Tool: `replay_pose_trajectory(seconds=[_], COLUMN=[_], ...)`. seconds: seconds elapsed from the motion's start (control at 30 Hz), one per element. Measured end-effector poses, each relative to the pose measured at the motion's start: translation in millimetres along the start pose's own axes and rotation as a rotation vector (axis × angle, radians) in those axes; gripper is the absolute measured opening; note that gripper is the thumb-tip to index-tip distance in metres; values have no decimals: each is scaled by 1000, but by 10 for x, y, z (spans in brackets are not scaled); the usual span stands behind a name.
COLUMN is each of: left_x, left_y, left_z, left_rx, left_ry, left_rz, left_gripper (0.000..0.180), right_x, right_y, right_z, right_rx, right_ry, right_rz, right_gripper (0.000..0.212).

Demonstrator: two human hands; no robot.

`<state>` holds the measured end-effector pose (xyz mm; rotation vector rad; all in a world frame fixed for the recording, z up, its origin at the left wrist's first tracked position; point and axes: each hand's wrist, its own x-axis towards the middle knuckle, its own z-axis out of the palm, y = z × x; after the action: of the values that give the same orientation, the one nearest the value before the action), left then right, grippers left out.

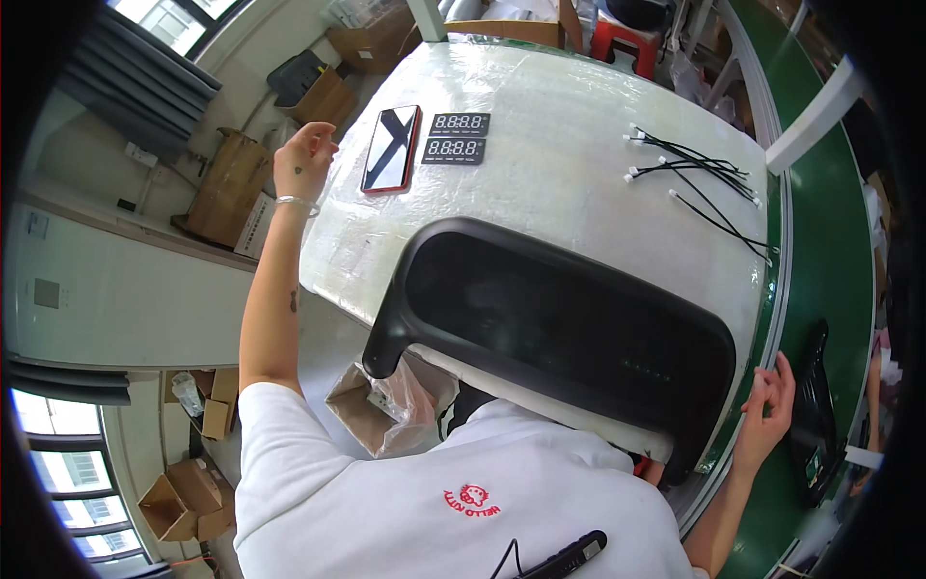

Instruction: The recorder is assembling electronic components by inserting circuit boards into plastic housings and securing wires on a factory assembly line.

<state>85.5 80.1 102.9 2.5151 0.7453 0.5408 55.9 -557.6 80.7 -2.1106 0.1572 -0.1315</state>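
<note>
Displays (454, 151), two black rectangles with white segmented digits and tiny lettering, lie at upper centre on the plastic-wrapped white bench (569, 183). Left of them sits one red-edged, glossy-screened phone (392, 150), near the empty left hand (301, 164). One large black curved plastic panel (550, 314), faintly marked, spans the centre; the empty right hand (767, 405), well apart from the other, is beside its right end. Black cables with white connectors (696, 166), upper right, overlap too much to count.

The black device (573, 555) is cut off below, and faint marks (646, 371) on the black panel (555, 323) are illegible.
</note>
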Motion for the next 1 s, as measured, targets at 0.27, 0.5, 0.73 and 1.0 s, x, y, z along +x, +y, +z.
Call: replay_pose_trajectory(seconds=[0.27, 0.5, 0.73, 1.0], left_x=[485, 809, 743, 720], left_y=[326, 457, 435, 539], left_z=[867, 1437, 1376, 1321], left_rx=[84, 1, 35, 24], left_ry=[-367, -508, -470, -444], left_rz=[622, 543, 530, 472], left_gripper=[81, 110, 114, 119], right_x=[1421, 1843, 1729, 1660], right_y=[-1478, -1561, -1637, -1644], right_z=[2218, 4306, 4310, 4459], right_rx=[-62, -212, -158, -68], right_ry=[-666, -359, -354, -252], right_rz=[-645, -970, -861, -778], right_gripper=[32, 39, 33, 17])
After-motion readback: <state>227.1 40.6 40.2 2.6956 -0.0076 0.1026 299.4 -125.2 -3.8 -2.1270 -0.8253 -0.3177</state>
